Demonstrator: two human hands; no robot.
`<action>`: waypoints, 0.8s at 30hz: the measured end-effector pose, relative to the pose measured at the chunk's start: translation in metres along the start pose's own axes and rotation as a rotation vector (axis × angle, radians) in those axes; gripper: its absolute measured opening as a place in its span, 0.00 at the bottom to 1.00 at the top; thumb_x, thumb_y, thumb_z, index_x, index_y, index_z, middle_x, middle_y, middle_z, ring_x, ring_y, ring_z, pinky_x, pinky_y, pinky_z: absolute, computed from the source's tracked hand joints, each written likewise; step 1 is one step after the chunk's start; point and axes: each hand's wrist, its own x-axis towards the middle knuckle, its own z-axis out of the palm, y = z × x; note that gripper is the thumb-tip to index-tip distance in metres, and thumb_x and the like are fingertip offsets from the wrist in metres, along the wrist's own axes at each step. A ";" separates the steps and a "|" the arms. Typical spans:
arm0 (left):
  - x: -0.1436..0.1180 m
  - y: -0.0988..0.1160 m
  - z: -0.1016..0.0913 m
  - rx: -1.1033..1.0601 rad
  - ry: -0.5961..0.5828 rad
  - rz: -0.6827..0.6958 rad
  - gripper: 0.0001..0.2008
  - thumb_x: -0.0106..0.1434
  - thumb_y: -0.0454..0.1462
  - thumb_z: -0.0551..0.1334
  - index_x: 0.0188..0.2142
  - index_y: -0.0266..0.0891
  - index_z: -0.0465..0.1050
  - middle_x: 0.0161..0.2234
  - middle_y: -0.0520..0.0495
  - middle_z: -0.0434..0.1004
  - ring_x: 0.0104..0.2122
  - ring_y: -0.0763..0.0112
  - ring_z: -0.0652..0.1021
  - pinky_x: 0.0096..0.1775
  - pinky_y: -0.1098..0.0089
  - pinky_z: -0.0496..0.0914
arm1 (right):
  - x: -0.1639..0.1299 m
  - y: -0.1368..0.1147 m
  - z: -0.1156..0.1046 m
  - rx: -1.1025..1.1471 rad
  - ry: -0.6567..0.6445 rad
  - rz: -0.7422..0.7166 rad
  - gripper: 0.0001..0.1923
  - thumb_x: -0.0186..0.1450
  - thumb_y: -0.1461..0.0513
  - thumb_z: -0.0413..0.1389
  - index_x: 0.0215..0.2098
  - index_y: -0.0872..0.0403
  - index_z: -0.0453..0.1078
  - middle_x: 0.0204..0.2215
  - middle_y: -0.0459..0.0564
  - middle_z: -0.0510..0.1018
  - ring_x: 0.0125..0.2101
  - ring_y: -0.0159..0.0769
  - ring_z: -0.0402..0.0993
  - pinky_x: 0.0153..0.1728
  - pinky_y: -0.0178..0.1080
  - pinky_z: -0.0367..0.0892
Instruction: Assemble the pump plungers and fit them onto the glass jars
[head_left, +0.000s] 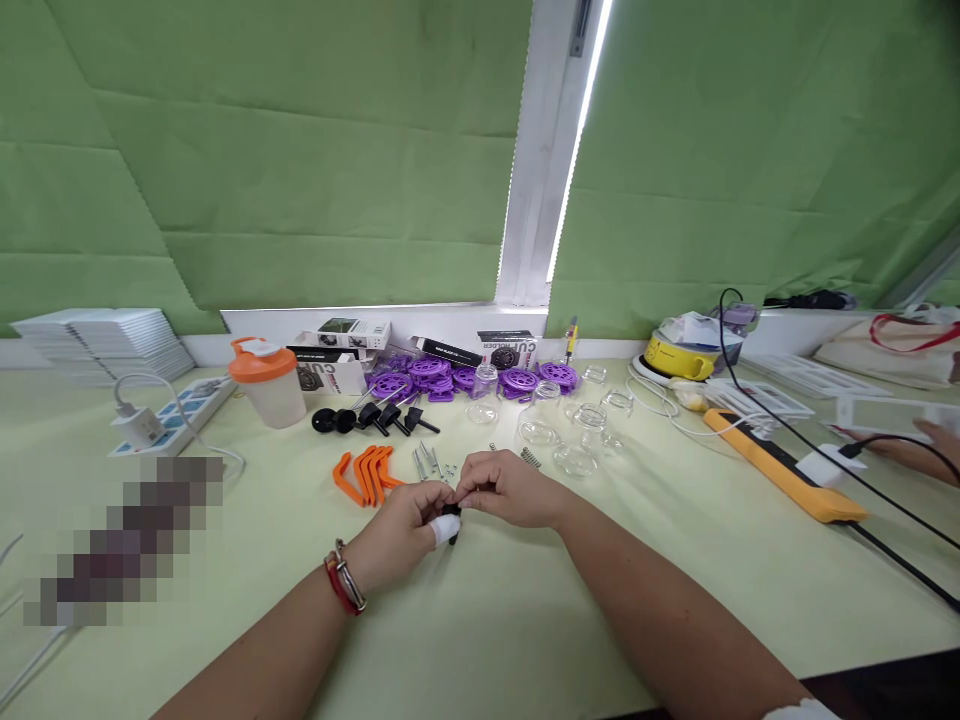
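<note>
My left hand (405,525), with a white wrap on its thumb, is closed around a small black plastic part (453,538), mostly hidden by the fingers. My right hand (510,488) meets it from the right, its fingertips pinched together at the part's upper end; whatever they grip is too small to make out. Just beyond my hands lie metal bolts (420,465), a few tiny metal pieces and a coil spring (530,457). Bent orange plastic pieces (366,474) sit to the left, with a row of black plastic parts (371,418) behind them.
Purple plastic discs (431,372) and cup holder boxes (510,349) line the back. Clear plastic cups (590,430) stand right of centre. A shaker bottle (268,388) and white power strip (176,420) are left; an orange power strip (784,470) and another person's hand (937,450) are right.
</note>
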 end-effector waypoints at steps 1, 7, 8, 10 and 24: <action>0.000 0.001 0.000 -0.006 -0.005 -0.007 0.07 0.59 0.39 0.57 0.30 0.37 0.68 0.24 0.54 0.65 0.24 0.76 0.64 0.27 0.74 0.60 | 0.000 0.001 -0.002 -0.007 0.006 -0.001 0.07 0.60 0.64 0.55 0.35 0.53 0.76 0.31 0.46 0.73 0.30 0.29 0.69 0.33 0.31 0.64; -0.001 0.009 -0.001 -0.002 -0.013 -0.074 0.06 0.57 0.39 0.58 0.30 0.37 0.68 0.24 0.53 0.66 0.24 0.76 0.64 0.27 0.74 0.60 | -0.010 0.026 -0.039 -0.243 0.463 0.384 0.13 0.65 0.62 0.48 0.39 0.54 0.73 0.31 0.49 0.77 0.30 0.33 0.70 0.32 0.34 0.63; -0.001 0.010 -0.002 -0.001 -0.015 -0.078 0.06 0.57 0.39 0.58 0.30 0.37 0.68 0.23 0.54 0.66 0.23 0.76 0.64 0.27 0.74 0.60 | -0.012 0.032 -0.046 -0.308 0.495 0.463 0.13 0.65 0.63 0.47 0.39 0.54 0.73 0.31 0.49 0.77 0.30 0.33 0.70 0.32 0.34 0.63; -0.001 0.012 -0.002 0.001 -0.017 -0.082 0.06 0.57 0.39 0.58 0.30 0.37 0.67 0.23 0.54 0.66 0.23 0.76 0.64 0.27 0.74 0.60 | -0.016 0.043 -0.055 -0.445 0.445 0.580 0.13 0.64 0.64 0.47 0.38 0.54 0.73 0.32 0.50 0.77 0.32 0.34 0.71 0.32 0.33 0.61; 0.000 0.013 -0.003 0.029 0.002 -0.084 0.06 0.57 0.39 0.58 0.29 0.37 0.67 0.22 0.55 0.65 0.23 0.77 0.62 0.26 0.74 0.58 | -0.009 0.071 -0.035 -0.687 0.151 0.810 0.13 0.53 0.75 0.53 0.33 0.58 0.73 0.32 0.55 0.75 0.30 0.36 0.71 0.24 0.32 0.53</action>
